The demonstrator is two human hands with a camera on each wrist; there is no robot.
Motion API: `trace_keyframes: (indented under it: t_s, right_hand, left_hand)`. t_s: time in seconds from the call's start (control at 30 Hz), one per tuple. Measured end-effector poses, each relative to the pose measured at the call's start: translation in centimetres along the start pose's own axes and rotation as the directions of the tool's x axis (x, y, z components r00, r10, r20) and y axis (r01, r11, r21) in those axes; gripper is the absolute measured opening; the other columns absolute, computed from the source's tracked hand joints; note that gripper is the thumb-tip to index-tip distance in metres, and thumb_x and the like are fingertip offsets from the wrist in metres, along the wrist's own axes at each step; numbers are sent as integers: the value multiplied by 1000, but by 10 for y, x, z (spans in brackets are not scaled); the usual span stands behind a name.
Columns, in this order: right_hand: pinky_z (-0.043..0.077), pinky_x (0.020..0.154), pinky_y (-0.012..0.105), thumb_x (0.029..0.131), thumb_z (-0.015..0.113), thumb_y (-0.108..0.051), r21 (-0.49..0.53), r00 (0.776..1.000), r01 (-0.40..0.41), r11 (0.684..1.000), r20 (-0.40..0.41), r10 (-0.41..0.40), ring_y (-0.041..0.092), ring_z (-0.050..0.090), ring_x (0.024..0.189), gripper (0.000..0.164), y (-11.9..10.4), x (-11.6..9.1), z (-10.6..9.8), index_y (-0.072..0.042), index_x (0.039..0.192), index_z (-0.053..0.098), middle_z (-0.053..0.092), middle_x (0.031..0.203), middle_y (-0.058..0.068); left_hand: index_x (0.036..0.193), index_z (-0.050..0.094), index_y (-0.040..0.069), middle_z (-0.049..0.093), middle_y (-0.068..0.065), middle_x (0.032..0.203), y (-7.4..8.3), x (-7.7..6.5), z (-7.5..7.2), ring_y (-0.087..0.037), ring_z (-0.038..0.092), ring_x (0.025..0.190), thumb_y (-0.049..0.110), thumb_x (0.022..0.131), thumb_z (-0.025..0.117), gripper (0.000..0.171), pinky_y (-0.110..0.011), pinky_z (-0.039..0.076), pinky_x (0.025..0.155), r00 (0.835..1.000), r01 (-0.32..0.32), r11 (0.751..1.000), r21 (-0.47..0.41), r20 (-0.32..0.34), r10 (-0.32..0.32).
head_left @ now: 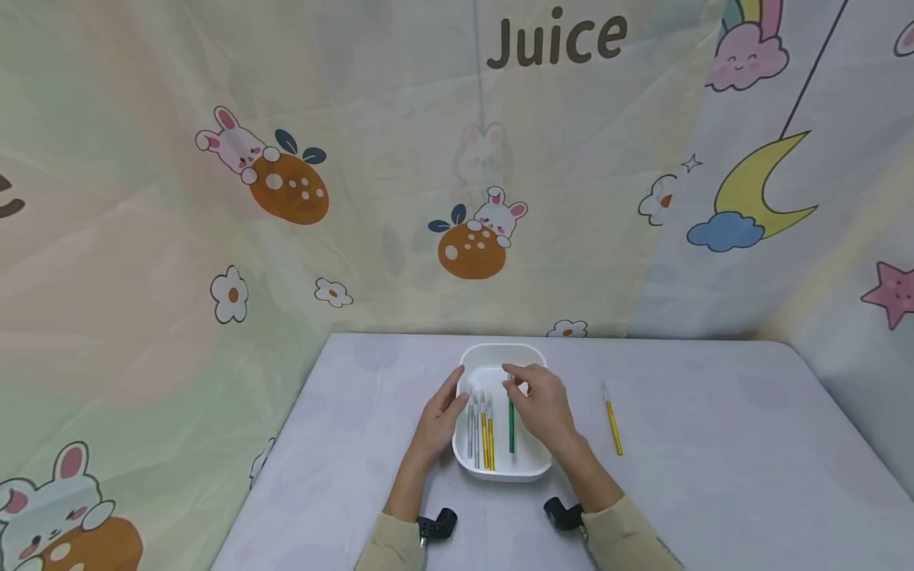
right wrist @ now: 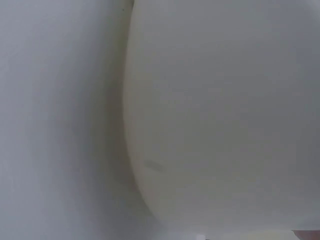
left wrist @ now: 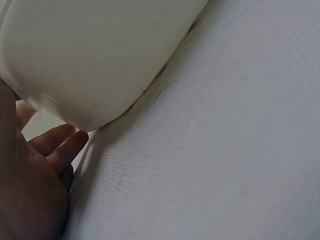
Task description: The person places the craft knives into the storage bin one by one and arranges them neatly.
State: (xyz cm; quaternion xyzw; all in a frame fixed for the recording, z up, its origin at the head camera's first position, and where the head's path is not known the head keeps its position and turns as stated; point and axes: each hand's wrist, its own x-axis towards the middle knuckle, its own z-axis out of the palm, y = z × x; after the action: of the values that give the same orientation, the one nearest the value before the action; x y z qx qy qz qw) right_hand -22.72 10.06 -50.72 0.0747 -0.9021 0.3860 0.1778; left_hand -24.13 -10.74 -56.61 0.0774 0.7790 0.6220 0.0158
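A white tray (head_left: 502,476) with rounded corners lies on the table. My left hand (head_left: 437,420) grips its left rim, thumb at the edge; in the left wrist view that hand's fingers (left wrist: 67,147) touch the outside of the wall. Over the tray, my right hand (head_left: 544,403) pinches the upper end of a slim green pen-like stick (head_left: 512,428). Left of it lie several slim sticks with pale tips, among them yellow ones (head_left: 488,440) and silvery ones (head_left: 473,432). The right wrist view is filled mostly by the tray's outer wall (right wrist: 220,115).
One more yellow stick (head_left: 612,428) with a pale tip lies on the white-covered table (head_left: 714,460), right of the tray. A printed cloth (head_left: 400,159) hangs behind the table's far edge. Black wrist cameras (head_left: 437,524) sit near both sleeves.
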Motion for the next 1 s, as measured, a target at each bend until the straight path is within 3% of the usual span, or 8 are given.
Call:
trace_keyframes:
  t_s: [0.27, 0.63, 1.0]
  right_hand:
    - [45, 59, 20, 92, 80, -13, 8, 1000, 9, 1000, 12, -9, 10, 50, 70, 32, -4, -1, 7, -15, 124, 78, 72, 90, -2]
    - [41, 57, 19, 91, 80, -13, -7, 999, 34, 999, 12, -34, 8, 47, 68, 31, -8, -1, 14, -15, 122, 78, 72, 89, -1]
    - [40, 52, 19, 91, 81, -15, -63, 992, -22, 998, 119, 30, 9, 47, 64, 34, -10, -1, 13, -13, 125, 77, 72, 89, 0]
  left_hand:
    - [160, 41, 32, 34, 10, 168, 1, -1, -1, -17, 26, 159, 26, 110, 51, 51, -43, 23, 131, 1000, -23, 1000, -15, 5, 24]
    - [159, 42, 36, 35, 11, 168, 1, -1, 0, -17, 28, 159, 27, 110, 52, 51, -44, 24, 131, 1000, -24, 1000, 1, -2, 24]
    - [159, 42, 32, 35, 10, 168, 2, -1, 0, -20, 28, 159, 26, 110, 53, 51, -45, 24, 131, 1000, -21, 1000, -3, -3, 21]
